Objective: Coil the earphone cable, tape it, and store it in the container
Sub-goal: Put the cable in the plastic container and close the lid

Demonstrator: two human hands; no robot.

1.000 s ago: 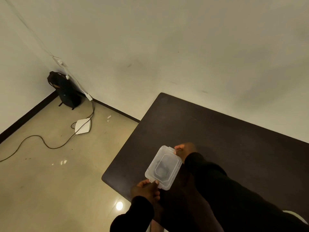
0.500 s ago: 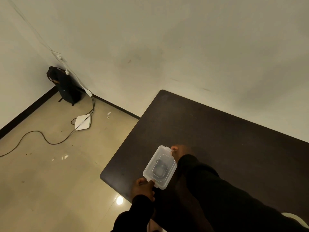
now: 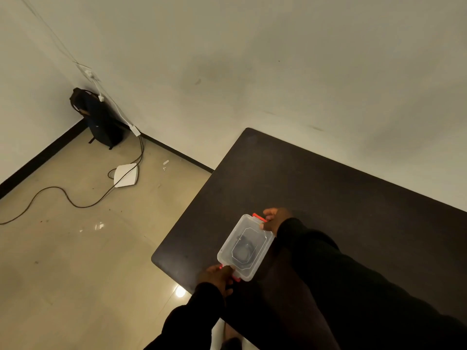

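A small clear plastic container [image 3: 246, 246] with its lid on lies on the dark table [image 3: 328, 198] near the front left corner. A dark coiled earphone cable [image 3: 243, 251] shows through the lid. Red latches sit at both short ends. My left hand [image 3: 217, 275] grips the near end at the red latch. My right hand [image 3: 276, 218] holds the far end by the other red latch. Both sleeves are black.
The table's left edge and rounded corner lie just left of the container. On the tiled floor to the left are a white flat device [image 3: 125, 175], a black cable [image 3: 63, 195] and a black bag [image 3: 98, 120] in the room corner.
The container stays between both hands and has shifted slightly on the table. The red latches at its ends now show, with my fingers on them.
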